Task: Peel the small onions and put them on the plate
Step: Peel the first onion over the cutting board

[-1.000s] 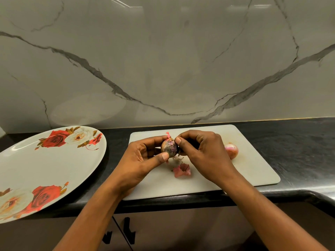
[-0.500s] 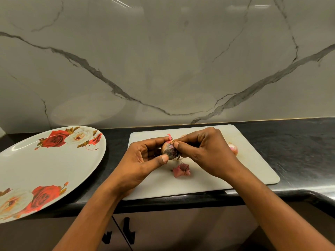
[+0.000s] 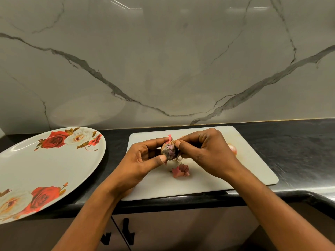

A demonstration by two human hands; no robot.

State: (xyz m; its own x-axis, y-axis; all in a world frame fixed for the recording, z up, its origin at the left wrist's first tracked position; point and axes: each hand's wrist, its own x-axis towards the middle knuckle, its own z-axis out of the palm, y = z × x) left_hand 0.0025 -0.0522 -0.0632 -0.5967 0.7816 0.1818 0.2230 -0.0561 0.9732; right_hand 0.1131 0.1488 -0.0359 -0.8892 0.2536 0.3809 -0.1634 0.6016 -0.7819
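Observation:
A small onion [image 3: 169, 150] with dark, patchy skin is held above the white cutting board [image 3: 253, 165]. My left hand [image 3: 143, 162] grips it between thumb and fingers. My right hand [image 3: 203, 151] pinches the skin at the onion's upper right side. A second small onion [image 3: 233, 149], pale pink, lies on the board behind my right hand, partly hidden. A large white plate [image 3: 45, 167] with red rose prints sits to the left and holds no onions.
A piece of pink peel [image 3: 181, 171] lies on the board under the hands. The board rests on a black counter [image 3: 299, 151] against a marble wall. Cabinet handles [image 3: 126, 230] show below the counter edge.
My right hand has shifted left and up along the onion, covering more of the second onion. The left hand keeps the onion in nearly the same spot.

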